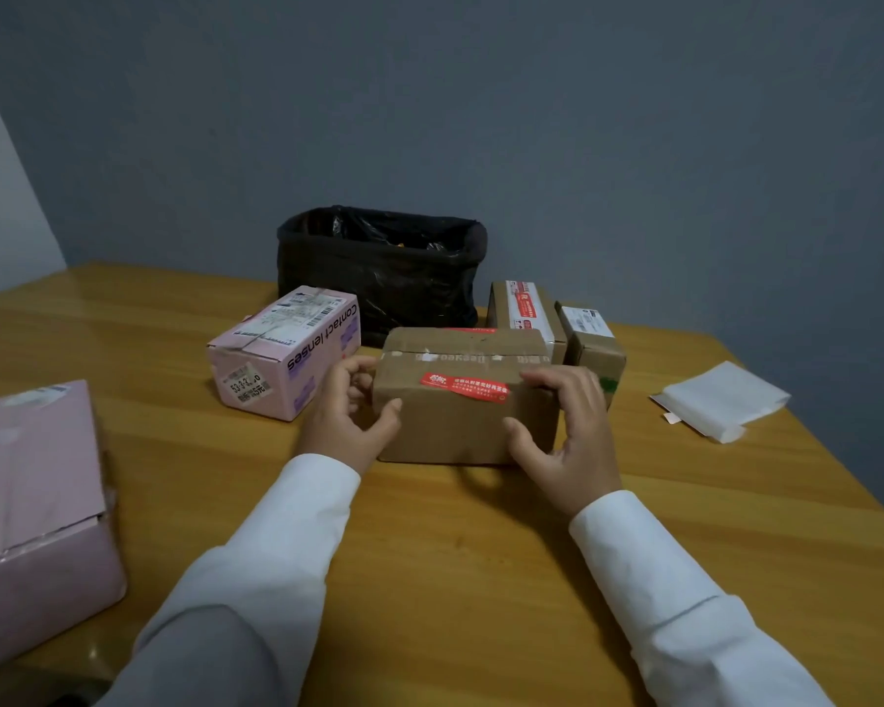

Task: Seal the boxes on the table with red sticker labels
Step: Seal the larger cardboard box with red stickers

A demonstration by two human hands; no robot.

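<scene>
Nearest my view are my two white shirt sleeves (287, 543), reaching forward over the yellow-brown wooden table (455, 579). At their ends, both hands hold the plain brown cardboard box (460, 426) standing on the table in the middle of my view. My left hand (350, 415) grips its left end, thumb on the near face and fingers curled round the end. My right hand (567, 431) grips the right end, fingers bent over the top edge, thumb pressed on the near face. A long red sticker label with white print (464, 386) lies along the box's top near edge, slightly slanted, between my hands; my right fingertips sit just beside its right end.

At my far left is a large pale pink cardboard box (32, 502), partly cut off by the frame. Left of the held box stands a smaller pink carton printed "Contact lenses" (284, 349). Behind is a black bin lined with a black plastic bag (378, 267). Two small brown parcels (526, 313) (593, 344) stand to the right rear, touching each other. A folded white paper sheet (720, 400) lies well apart on the right.
</scene>
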